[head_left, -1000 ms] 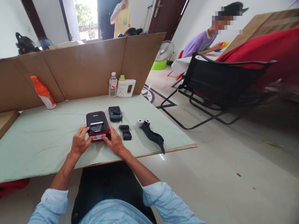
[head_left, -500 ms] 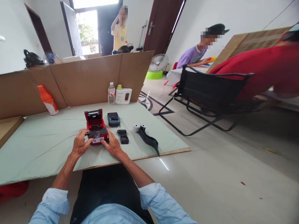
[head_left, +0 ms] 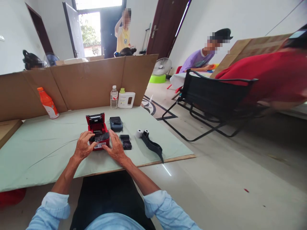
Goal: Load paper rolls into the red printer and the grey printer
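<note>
ok so the printer (head_left: 99, 139) sits on the counter (head_left: 57, 137), lid (head_left: 95, 119) already up and not closed, left hand (head_left: 83, 145) and right hand (head_left: 117, 147) pinching its front corners, can't tell if it's loaded

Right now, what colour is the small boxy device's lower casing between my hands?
The small boxy device's lower casing is red; the head view shows it best.
</note>
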Demonstrator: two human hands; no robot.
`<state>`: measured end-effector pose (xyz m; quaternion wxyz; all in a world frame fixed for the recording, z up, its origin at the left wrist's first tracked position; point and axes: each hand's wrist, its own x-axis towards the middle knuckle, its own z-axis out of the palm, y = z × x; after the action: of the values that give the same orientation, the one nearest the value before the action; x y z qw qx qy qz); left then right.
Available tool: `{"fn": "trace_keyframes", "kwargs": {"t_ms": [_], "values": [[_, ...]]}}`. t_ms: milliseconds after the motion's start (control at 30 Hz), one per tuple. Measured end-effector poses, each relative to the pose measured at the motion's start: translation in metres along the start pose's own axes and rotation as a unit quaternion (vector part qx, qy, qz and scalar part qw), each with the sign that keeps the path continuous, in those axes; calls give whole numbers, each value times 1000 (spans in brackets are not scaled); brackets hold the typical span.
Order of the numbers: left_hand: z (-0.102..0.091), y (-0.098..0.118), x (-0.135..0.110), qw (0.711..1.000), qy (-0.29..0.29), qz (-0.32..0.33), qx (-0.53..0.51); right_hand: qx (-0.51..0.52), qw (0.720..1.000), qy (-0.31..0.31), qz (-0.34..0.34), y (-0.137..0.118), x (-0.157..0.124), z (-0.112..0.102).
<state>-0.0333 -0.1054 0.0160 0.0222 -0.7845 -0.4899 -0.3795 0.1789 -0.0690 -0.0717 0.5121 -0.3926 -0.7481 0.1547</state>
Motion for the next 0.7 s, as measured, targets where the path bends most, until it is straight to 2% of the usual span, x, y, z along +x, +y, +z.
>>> {"fn": "trace_keyframes", "kwargs": {"t_ms": [167, 300, 400, 533, 700], "values": [[-1, 2, 21, 999, -2, -10, -36, 7, 997, -35, -71, -15, 38, -20], [-2, 2, 41, 997, -12, -33, -66, 7, 992, -106, -72, -23, 73, -28], [-3, 1, 51, 989, -20, -87, -120, -4, 987, -148, -61, -29, 93, -30], [-4, -5, 56, 965, -47, -145, -214, 44, 987, -145, -44, -44, 113, -33], [-7, -11, 55, 947, -66, -174, -263, 104, 987, -120, -23, -68, 132, -37]]}}
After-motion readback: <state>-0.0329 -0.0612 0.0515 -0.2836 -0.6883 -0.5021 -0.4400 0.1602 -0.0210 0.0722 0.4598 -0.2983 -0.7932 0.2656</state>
